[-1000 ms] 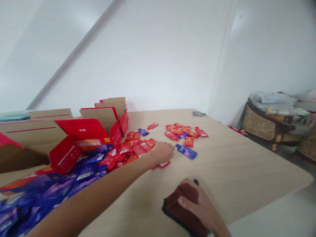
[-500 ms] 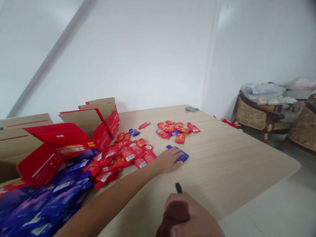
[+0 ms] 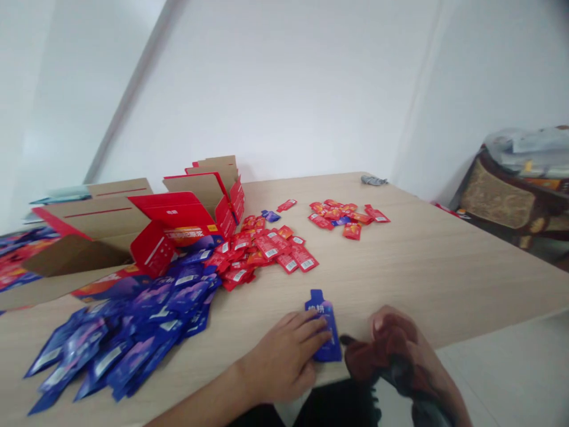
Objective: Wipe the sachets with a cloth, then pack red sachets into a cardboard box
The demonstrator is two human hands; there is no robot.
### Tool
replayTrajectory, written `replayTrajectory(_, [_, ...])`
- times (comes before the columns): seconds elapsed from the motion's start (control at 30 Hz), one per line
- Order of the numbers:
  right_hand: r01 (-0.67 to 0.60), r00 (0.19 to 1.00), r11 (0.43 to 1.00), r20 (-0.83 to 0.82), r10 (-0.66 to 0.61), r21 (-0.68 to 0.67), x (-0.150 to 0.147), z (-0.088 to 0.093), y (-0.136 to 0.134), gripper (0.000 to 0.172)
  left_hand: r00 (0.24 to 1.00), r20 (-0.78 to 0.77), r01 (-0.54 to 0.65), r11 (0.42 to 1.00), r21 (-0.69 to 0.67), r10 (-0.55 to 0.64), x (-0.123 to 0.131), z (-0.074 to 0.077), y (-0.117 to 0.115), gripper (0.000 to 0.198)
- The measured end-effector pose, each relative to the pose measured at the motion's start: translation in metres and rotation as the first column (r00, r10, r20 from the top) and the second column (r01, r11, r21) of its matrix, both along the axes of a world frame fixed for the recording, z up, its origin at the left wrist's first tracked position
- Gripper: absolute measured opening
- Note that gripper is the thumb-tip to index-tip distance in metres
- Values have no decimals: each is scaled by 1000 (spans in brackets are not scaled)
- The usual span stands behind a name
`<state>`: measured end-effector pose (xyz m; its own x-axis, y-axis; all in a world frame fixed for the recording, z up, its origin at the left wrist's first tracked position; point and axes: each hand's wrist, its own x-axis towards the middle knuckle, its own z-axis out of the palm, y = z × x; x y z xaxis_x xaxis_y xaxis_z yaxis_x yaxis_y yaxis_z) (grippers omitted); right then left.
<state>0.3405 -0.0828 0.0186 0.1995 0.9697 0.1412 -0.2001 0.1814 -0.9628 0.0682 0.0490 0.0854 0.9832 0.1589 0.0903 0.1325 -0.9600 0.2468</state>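
My left hand (image 3: 284, 356) lies near the table's front edge, fingers pressed flat on a blue spouted pouch (image 3: 323, 323). Just to the right, my right hand (image 3: 406, 362) grips a dark red cloth pouch (image 3: 371, 356) at the table edge. A heap of blue pouches (image 3: 128, 332) spreads at the left. A pile of red sachets (image 3: 262, 252) lies in the middle of the table, and a smaller red group (image 3: 347, 214) lies farther back.
Open red and brown cardboard boxes (image 3: 178, 213) stand at the back left of the wooden table (image 3: 444, 261). A small grey object (image 3: 372, 180) sits at the far edge. A cluttered armchair (image 3: 515, 190) stands at the right by the wall.
My left hand has dragged the blue pouch from the middle of the table back to the front edge. My right hand with the dark red pouch has shifted right, and the view has turned.
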Motion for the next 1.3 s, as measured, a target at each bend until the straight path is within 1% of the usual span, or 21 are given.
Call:
replayTrajectory(0.1, [41,992,995,-118,-51,-87,-8,14,8,42,995,-16,-96,993,70,97,-29,-7,-19,53])
replayTrajectory(0.17, [133,983,984,-114,-147,-119,-16,25,12,40,988,-12,-154,981,122,156,-41,-12,-25,54])
replayTrajectory(0.27, [289,951,950,-82,-299,-117,-24,35,15,39,978,20,-208,966,154,207,-51,-18,-28,53])
replayTrajectory(0.37, [401,904,900,-83,-419,-170,-28,38,18,40,971,92,-233,960,153,221,-58,-24,-30,46])
replayTrajectory(0.5, [452,880,854,-29,-474,-258,-28,38,27,50,946,276,-224,958,182,169,-65,-43,-40,35])
replayTrajectory(0.57, [519,852,824,59,-520,-226,-29,41,34,54,918,368,-227,957,179,149,-68,-53,-45,32])
replayTrajectory(0.6, [568,823,805,126,-554,-168,-31,44,37,53,905,400,-230,958,174,145,-69,-57,-48,31])
replayTrajectory(0.67, [643,728,765,290,-621,23,-42,51,43,49,891,431,-232,959,165,141,-71,-61,-51,32])
replayTrajectory(0.7, [640,674,758,380,-633,126,-52,54,45,46,888,438,-231,959,165,138,-72,-62,-53,32])
replayTrajectory(0.73, [597,629,775,477,-614,209,-63,56,46,42,886,444,-229,959,169,134,-72,-62,-53,31])
replayTrajectory(0.77, [503,599,824,582,-550,260,-75,58,47,40,882,454,-230,958,174,129,-73,-62,-53,31])
replayTrajectory(0.8, [360,570,894,695,-438,268,-87,58,48,38,879,461,-230,957,177,126,-74,-62,-53,30])
replayTrajectory(0.83, [188,521,954,799,-300,236,-98,58,49,36,879,460,-227,957,178,123,-74,-62,-52,28])
replayTrajectory(0.87, [22,443,984,880,-169,178,-107,57,50,33,881,457,-222,959,178,119,-74,-62,-52,27])
replayTrajectory(0.9, [-105,356,987,931,-75,119,-113,55,53,31,883,454,-219,959,179,117,-74,-63,-51,26])
replayTrajectory(0.93, [-174,281,981,959,-29,80,-116,53,56,29,885,451,-218,959,181,116,-74,-63,-50,26])
replayTrajectory(0.97, [-188,225,980,974,-22,65,-115,51,61,28,885,451,-219,958,187,114,-74,-64,-50,26])
replayTrajectory(1.07, [-100,130,990,988,-81,95,-97,47,82,30,886,452,-227,950,216,109,-74,-66,-49,29])
replayTrajectory(1.2, [-10,-27,989,989,-145,145,-66,53,107,27,873,468,-251,947,199,133,-75,-67,-50,29])
replayTrajectory(1.27, [65,-63,970,971,-229,233,-59,60,108,27,862,482,-268,948,174,155,-76,-67,-50,29])
replayTrajectory(1.3, [110,-51,948,954,-294,298,-60,64,104,29,858,488,-273,948,164,163,-76,-67,-50,28])
